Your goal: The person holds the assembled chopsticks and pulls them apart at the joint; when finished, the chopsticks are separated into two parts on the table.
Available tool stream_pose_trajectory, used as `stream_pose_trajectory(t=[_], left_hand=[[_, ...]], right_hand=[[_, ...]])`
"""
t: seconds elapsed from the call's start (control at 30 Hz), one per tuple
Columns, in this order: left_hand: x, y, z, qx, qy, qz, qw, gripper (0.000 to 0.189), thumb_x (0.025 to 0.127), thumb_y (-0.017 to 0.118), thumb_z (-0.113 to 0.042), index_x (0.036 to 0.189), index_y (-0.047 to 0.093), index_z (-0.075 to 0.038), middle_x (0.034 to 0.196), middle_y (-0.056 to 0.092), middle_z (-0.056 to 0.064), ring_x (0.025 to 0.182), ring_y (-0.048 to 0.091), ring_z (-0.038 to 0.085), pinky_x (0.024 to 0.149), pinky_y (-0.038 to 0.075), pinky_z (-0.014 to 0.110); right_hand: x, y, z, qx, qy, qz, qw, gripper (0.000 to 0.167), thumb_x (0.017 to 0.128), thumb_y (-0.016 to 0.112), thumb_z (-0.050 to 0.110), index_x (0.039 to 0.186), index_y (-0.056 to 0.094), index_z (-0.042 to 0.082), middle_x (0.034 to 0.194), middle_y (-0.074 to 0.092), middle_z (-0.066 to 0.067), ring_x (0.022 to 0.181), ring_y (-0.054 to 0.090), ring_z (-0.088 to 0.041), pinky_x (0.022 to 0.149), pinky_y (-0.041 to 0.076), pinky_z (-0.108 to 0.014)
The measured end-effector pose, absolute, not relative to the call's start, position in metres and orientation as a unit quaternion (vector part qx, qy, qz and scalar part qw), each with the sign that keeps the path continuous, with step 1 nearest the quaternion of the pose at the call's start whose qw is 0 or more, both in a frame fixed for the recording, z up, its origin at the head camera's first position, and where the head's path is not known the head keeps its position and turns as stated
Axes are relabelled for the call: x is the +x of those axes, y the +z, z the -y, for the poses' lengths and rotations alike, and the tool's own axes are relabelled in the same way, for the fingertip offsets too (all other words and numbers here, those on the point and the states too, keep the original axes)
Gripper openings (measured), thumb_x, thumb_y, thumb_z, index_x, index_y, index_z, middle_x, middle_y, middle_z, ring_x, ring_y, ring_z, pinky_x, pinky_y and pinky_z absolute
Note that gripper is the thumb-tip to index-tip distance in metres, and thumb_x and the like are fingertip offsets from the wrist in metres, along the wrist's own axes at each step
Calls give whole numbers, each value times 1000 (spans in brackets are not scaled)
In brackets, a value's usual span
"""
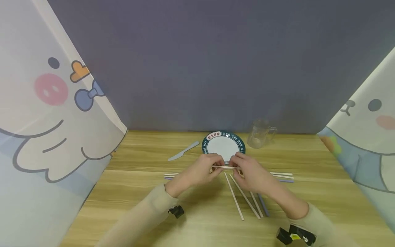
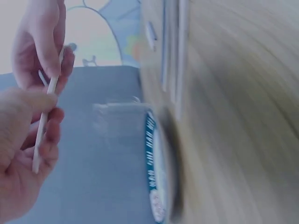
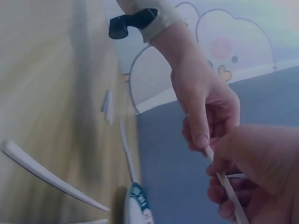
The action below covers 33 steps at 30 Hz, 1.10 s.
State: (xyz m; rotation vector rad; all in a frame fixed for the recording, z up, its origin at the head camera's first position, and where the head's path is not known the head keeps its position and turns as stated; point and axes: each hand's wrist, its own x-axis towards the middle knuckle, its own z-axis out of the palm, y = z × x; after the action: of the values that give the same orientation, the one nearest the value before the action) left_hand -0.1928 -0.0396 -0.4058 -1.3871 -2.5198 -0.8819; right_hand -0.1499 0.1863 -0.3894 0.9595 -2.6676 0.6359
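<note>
In the head view both hands meet just before the near rim of a round plate with a dark green lettered border. My left hand and right hand pinch one thin white stick between thumbs and fingers, above the table. The wrist views show the thumbs close together on this stick. A small pale tip also shows by the right fingers; what it belongs to is hidden. Below the hands several white sticks and a blue stick lie fanned out on the wooden table.
A pale knife lies left of the plate. A clear mug stands at its right, close to the grey back wall. More white and blue sticks lie crosswise beyond the right forearm, others beside the left wrist.
</note>
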Motion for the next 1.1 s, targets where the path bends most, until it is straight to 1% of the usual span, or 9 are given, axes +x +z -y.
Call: stream_pose_trajectory(t=[0.1, 0.2, 0.37, 0.53, 0.67, 0.8, 0.87, 1.0, 1.1], left_hand=[[-189, -398, 38, -461, -287, 832, 113, 7, 99, 75, -9, 96, 69, -9, 92, 73, 2, 87, 70, 11, 78, 58, 16], [-185, -395, 37, -462, -275, 832, 136, 7, 99, 76, -12, 98, 70, -9, 95, 75, 2, 90, 73, 12, 81, 59, 16], [-183, -392, 36, -464, -265, 830, 158, 5, 99, 76, -11, 96, 72, -10, 93, 77, 1, 90, 76, 11, 80, 60, 17], [-182, -390, 36, -465, -258, 826, 185, 8, 98, 77, -11, 92, 72, -11, 89, 76, 0, 83, 72, 9, 75, 59, 18], [-179, -389, 37, -463, -251, 829, 188, 11, 98, 77, -12, 90, 70, -11, 87, 74, -1, 77, 67, 7, 70, 57, 18], [-179, -391, 37, -461, -250, 832, 181, 11, 100, 74, -11, 91, 69, -10, 87, 72, 0, 74, 62, 6, 67, 54, 16], [-179, -391, 37, -463, -255, 830, 175, 10, 100, 74, -11, 91, 69, -9, 87, 73, 0, 74, 63, 7, 68, 54, 16], [-179, -391, 39, -477, -262, 822, 165, 8, 99, 76, -10, 92, 71, -10, 87, 75, 0, 74, 66, 7, 70, 55, 14], [-179, -391, 39, -483, -261, 818, 170, 8, 98, 77, -10, 91, 72, -11, 86, 75, -1, 73, 66, 6, 69, 55, 14]], right_hand=[[-154, -381, -187, 365, 227, 896, 114, 21, 92, 67, -4, 92, 61, 15, 81, 52, 9, 69, 42, -2, 61, 42, -20], [-154, -376, -189, 379, 232, 890, 102, 18, 96, 66, -3, 96, 65, 15, 79, 54, 11, 68, 41, 0, 61, 42, -19], [-155, -372, -192, 385, 213, 893, 93, 11, 102, 65, 3, 105, 72, 12, 87, 66, 9, 72, 50, 1, 65, 50, -22], [-158, -372, -194, 399, 185, 890, 118, 11, 103, 66, 5, 106, 74, 11, 91, 73, 5, 76, 60, -2, 68, 55, -27], [-160, -376, -194, 408, 174, 886, 133, 11, 103, 66, 6, 106, 75, 11, 94, 77, 2, 79, 68, -6, 70, 58, -29], [-161, -380, -194, 410, 173, 884, 143, 11, 102, 68, 6, 107, 76, 11, 96, 78, 1, 81, 71, -9, 71, 60, -30], [-161, -381, -195, 416, 178, 880, 145, 10, 101, 69, 6, 107, 76, 10, 96, 78, 1, 80, 71, -9, 71, 60, -30], [-163, -381, -198, 443, 188, 864, 149, 14, 99, 71, 5, 110, 77, 11, 102, 80, 0, 86, 74, -10, 74, 63, -30], [-164, -381, -201, 462, 195, 852, 153, 18, 97, 72, 1, 112, 77, 10, 105, 81, -1, 90, 76, -12, 76, 64, -31]])
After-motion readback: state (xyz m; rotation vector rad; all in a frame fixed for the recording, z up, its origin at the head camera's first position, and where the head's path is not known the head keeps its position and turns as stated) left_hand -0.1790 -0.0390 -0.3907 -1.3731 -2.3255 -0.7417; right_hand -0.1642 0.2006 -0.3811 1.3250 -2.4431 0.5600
